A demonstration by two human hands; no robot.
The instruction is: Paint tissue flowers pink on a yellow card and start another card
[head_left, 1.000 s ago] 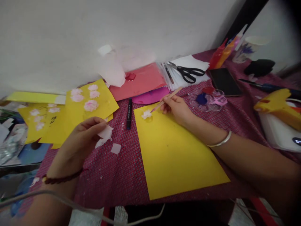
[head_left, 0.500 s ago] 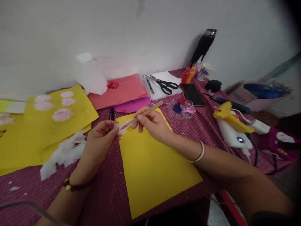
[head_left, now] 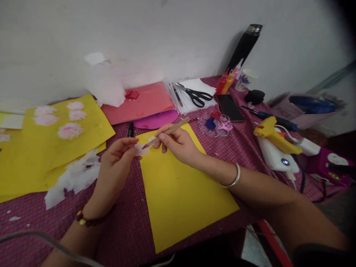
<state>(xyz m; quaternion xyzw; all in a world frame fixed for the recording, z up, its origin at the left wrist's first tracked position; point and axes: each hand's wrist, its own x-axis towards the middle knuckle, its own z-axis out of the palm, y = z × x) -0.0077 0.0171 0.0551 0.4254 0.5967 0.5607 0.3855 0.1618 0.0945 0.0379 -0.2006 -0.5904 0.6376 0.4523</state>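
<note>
Between the fingers of my left hand [head_left: 119, 155] is a small white piece of tissue paper [head_left: 142, 149], held over the top left corner of a yellow sheet [head_left: 189, 193]. My right hand [head_left: 178, 142] grips a flat wooden stick [head_left: 175, 128] like a pen. The stick's reddish tip is at the tissue piece; whether it presses on it I cannot tell. To the left, pink-white paper flowers [head_left: 70, 131] lie on another yellow sheet [head_left: 89, 144]. Torn white tissue [head_left: 79, 172] rests beside my left wrist.
Behind my hands are a black marker [head_left: 130, 129], red sheets [head_left: 144, 102], scissors [head_left: 194, 95] and a paint palette [head_left: 214, 124]. A phone [head_left: 230, 107], paint bottles [head_left: 226, 82] and a yellow glue gun [head_left: 275, 135] on a white power bank [head_left: 278, 159] stand right. A cable [head_left: 41, 237] crosses front left.
The camera view has shifted slightly, so the tabletop items appear a little higher. My hands keep nearly the same pose, with the stick tip still at the tissue piece.
</note>
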